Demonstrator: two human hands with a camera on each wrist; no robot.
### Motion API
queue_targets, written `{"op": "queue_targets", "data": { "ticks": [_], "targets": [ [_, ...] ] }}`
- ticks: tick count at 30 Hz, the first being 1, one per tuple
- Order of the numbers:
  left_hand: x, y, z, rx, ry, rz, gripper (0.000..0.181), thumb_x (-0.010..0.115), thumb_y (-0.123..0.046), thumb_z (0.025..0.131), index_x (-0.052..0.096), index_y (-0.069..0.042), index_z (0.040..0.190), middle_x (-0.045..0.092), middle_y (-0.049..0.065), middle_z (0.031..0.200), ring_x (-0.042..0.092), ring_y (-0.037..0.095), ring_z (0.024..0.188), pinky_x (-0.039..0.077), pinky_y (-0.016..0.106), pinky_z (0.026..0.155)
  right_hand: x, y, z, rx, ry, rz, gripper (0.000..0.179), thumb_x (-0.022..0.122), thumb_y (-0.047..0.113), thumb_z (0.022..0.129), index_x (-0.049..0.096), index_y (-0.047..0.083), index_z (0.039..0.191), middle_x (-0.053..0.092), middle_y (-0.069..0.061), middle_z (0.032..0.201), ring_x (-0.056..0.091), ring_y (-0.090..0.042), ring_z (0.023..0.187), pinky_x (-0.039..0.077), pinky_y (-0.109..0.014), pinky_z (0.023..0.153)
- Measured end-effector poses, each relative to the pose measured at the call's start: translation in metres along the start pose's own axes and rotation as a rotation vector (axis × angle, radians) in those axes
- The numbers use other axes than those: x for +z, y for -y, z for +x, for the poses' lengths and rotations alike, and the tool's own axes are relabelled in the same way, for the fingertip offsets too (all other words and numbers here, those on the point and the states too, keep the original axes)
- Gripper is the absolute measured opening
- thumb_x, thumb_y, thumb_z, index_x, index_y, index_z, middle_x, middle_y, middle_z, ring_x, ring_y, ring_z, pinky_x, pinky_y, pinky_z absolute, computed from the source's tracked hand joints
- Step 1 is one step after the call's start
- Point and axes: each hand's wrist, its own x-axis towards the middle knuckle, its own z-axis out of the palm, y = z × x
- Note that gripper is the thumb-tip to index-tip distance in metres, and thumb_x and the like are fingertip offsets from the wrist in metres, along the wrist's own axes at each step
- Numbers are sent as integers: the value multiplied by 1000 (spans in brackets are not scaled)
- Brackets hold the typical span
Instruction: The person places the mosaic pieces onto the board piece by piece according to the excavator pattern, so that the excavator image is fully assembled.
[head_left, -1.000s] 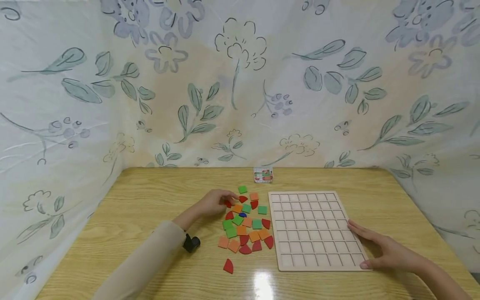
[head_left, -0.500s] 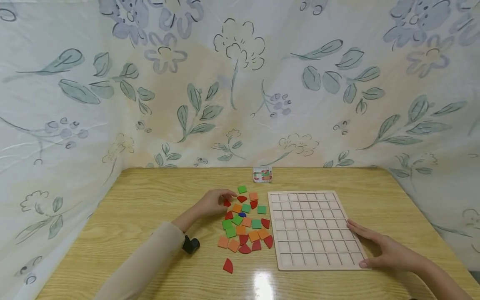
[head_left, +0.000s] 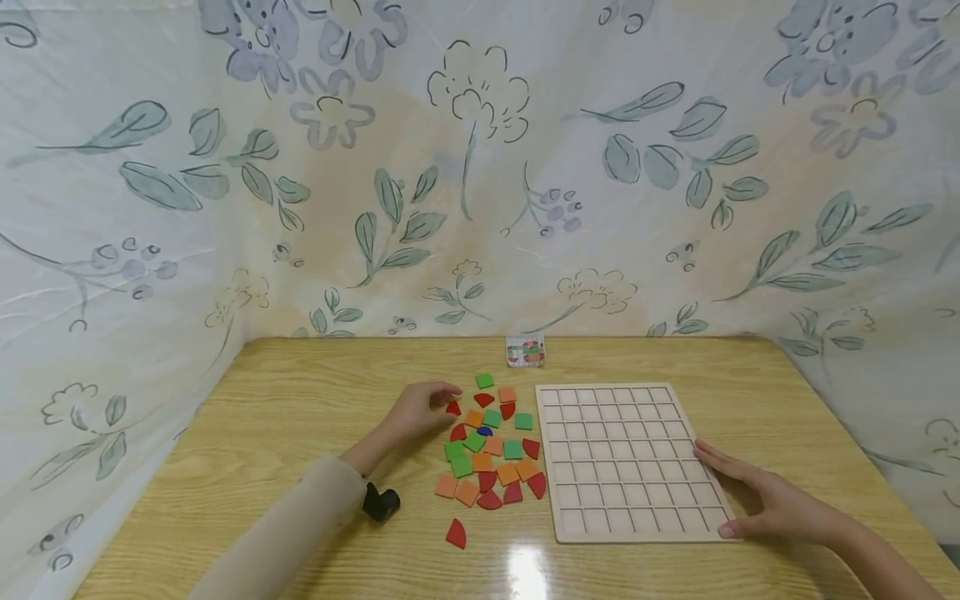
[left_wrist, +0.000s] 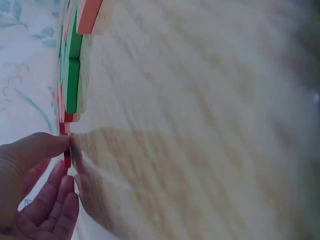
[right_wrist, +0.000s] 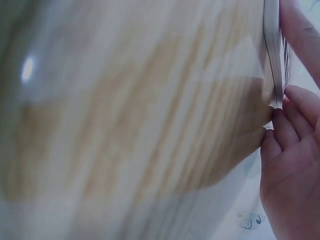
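Note:
My left hand [head_left: 420, 408] is at the upper left of a loose group of flat coloured pieces, thumb and fingers apart around a red quarter-circle piece [head_left: 453, 408]. In the left wrist view the thumb tip lies against this red piece [left_wrist: 67, 157], with the other fingers below it. My right hand [head_left: 780, 500] rests at the right side of a pale wooden grid board [head_left: 637, 458]; its thumb is on the near right corner and the extended fingers touch the right edge. The board's edge [right_wrist: 272, 50] shows beside the fingers in the right wrist view.
Green squares [head_left: 461, 465], orange squares [head_left: 482, 461], red quarter-circles [head_left: 490, 500] and a blue piece [head_left: 485, 431] lie left of the board. One red piece [head_left: 456, 533] lies apart, nearer. A small patterned card [head_left: 525, 351] stands by the floral cloth [head_left: 480, 250].
The left hand's fingertips have drawn back leftward, closer around the red quarter-circle, which stays in place. The right hand and board have not moved.

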Motion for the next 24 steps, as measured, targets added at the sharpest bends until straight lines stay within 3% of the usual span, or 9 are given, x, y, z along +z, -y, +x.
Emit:
{"op": "queue_targets", "data": {
  "ticks": [12,17,24],
  "targets": [
    [-18,-9,1,-29,-20,-96,40,73,-5,76,64,-6,115,67,6,100,61,18,86,50,31,77,-4,-1,2,-17,7,-64,93,79,29,68,31,-4,140,17,14,151,9,16,131,10,1,95],
    [-19,-22,3,-15,-23,-103,40,73,-5,76,64,-4,115,67,7,99,61,18,84,50,31,76,-4,-3,4,-20,-39,-113,96,82,35,62,36,-4,137,26,10,147,11,17,129,9,1,95],
    [-2,-40,10,-19,28,-151,40,74,-7,76,64,-5,115,67,6,101,60,17,83,50,28,74,-5,-5,8,-1,-35,-79,99,83,37,59,37,-3,137,29,9,145,13,19,127,10,2,93]
  ]
}}
